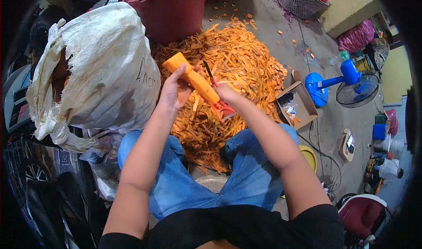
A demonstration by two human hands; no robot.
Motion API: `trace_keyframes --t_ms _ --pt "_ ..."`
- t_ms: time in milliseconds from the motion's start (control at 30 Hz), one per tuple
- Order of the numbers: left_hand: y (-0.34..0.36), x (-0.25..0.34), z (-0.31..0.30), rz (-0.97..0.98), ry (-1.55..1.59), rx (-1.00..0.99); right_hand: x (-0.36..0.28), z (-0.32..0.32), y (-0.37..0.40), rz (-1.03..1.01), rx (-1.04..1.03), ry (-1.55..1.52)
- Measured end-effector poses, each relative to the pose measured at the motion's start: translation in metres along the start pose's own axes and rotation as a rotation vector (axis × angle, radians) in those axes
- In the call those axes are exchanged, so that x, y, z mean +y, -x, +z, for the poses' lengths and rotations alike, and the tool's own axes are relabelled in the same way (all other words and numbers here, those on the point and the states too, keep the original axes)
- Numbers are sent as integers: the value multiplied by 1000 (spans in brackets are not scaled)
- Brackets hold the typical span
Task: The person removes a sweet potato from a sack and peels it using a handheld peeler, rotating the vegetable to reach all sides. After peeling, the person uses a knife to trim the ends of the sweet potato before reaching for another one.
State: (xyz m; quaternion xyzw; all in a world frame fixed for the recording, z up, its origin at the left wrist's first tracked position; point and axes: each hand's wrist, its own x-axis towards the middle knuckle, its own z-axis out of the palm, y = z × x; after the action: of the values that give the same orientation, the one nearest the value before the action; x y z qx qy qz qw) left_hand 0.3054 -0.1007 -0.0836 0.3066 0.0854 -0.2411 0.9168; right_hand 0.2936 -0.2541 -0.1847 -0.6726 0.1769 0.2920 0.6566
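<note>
A long orange vegetable (198, 83), its surface peeled smooth, is held at a slant above a big heap of orange peelings (237, 51). My left hand (176, 91) grips its thick upper end, thumb on top. My right hand (225, 93) is closed around a red peeler (224, 110), whose head lies by the vegetable's lower end. A thin dark object (209, 70) sticks up beside my right hand; what it belongs to is unclear.
A white woven sack (110, 64) stands at the left, a red tub (167, 16) behind the heap. To the right are a cardboard box (303, 102), a blue fan (349, 75) and a phone (350, 141). A grey basket (299, 2) stands at the back.
</note>
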Motion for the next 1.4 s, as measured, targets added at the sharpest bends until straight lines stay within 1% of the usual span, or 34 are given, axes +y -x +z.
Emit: trace_keyframes --t_ms 33,133,167,200,267,300,333,400,433,467,500,533,567,600,633,667,700,733,767,800,833,867,933,967,1000,1067,1100,1167,1200,1233,1267,1333,1367,1400 --pt "0 0 1 1 2 -1 2 7 3 -38 -42 -327" --pt "0 3 -1 52 47 -5 -15 13 28 -78 -99 -305" --pt "-1 4 -3 53 32 -17 -21 13 32 -89 -114 -394" --pt "-1 4 -2 53 17 -29 -27 12 36 -90 -115 -395" --pt "1 6 2 75 -55 4 -34 7 40 -20 -114 -655" --pt "4 7 6 96 -125 36 -33 1 36 -45 -50 -606" --pt "6 8 10 94 -125 36 -32 -5 32 -44 -50 -608" --pt "8 10 17 76 -114 11 -33 -21 22 -111 29 -623" --pt "7 12 17 75 -115 8 -36 -28 16 -184 55 -671" --pt "7 16 15 0 -40 -100 -36 -39 14 -186 57 -672" --pt "8 18 14 -76 35 -207 -48 -44 26 -195 107 -684" --pt "6 16 11 -76 34 -209 -57 -47 31 -205 157 -696" --pt "4 12 7 -155 -68 -188 -61 -50 26 -219 218 -808" --pt "4 9 4 -232 -170 -167 -64 -53 29 -221 219 -807" --pt "6 5 10 -269 -280 -110 -67 -59 33 -257 263 -717" --pt "4 2 3 -383 -254 -193 -70 -62 37 -291 305 -627" --pt "7 0 6 -452 -297 -205 -72 -60 38 -353 313 -727" --pt "9 -3 10 -521 -340 -218 -75 -58 40 -355 315 -727" --pt "10 -7 10 -616 -252 -240 -78 -56 41 -375 331 -629" --pt "12 -11 11 -642 -307 -267 -80 -56 42 -393 347 -531" --pt "13 -15 10 -648 -306 -297 -74 -60 31 -396 414 -387" --pt "13 -19 8 -653 -305 -326 -72 -64 26 -395 414 -387" --pt "10 -21 5 -655 -237 -334 -79 -61 33 -471 529 -319" --pt "9 -21 4 -655 -172 -343 -82 -61 39 -510 651 -371" --pt "10 -22 6 -657 -173 -344 -82 -65 37 -510 653 -371" --pt "11 -23 10 -603 -155 -172 -82 -75 34 -566 742 -590" --pt "11 -26 11 -603 -155 -174 -85 -74 36 -603 799 -569" --pt "11 -32 14 -499 -115 -85 -91 -52 43 -648 781 -562" --pt "10 -36 13 -499 -115 -85 -94 -38 50 -693 763 -556" --pt "10 -40 12 -472 -127 -72 -95 -28 61 -608 775 -343" --pt "10 -43 12 -446 -137 -59 -97 -17 67 -606 776 -343" --pt "12 -46 18 -431 -173 -36 -99 1 73 -684 817 -224" --pt "14 -45 22 -414 -210 -13 -97 3 73 -682 746 -269" --pt "17 -45 27 -413 -209 -12 -96 5 74 -681 744 -269"
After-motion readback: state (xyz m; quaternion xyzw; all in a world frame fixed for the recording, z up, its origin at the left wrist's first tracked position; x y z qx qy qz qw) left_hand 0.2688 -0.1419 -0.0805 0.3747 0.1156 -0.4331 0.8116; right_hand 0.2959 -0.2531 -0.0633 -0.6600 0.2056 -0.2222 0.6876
